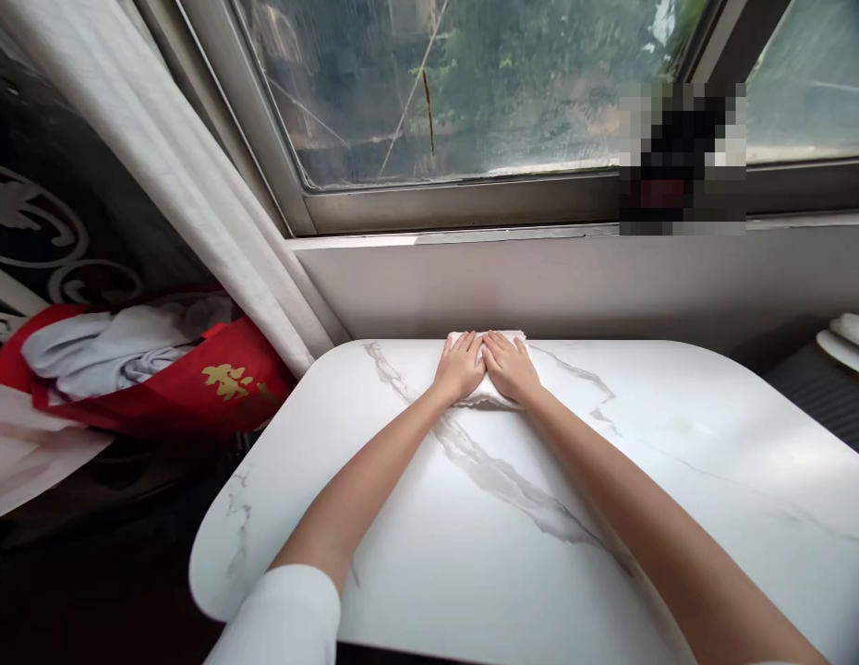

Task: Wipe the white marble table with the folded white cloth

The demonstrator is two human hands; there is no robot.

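the folded white fabric cloth [489, 398] lies at the far edge of the white, marble-patterned table with rounded corners [429, 554], under my palms. my left hand [461, 366] covers one side and my right hand [511, 366] the other, both flat, fingers stretched out and slightly parted, thumbs meeting or nearly so in the middle; neither pinches anything. i judge the cloth to be light and soft, with nothing to break, so i can lean on it freely. i cannot tell whether it is damp. the tabletop has a sheen, so i expect the cloth to slide readily, though its layers could bunch up under a lopsided push. broad, even pressure through both palms seems the best hold; for lifting, i would pinch the near edge, which shows below my hands. beyond it stands the plain pale wall [574, 282] below the metal-framed glass window [533, 102]; to my left are a long white fabric curtain [159, 175] and a red bag with gold lettering [173, 395], holding pale fabric.
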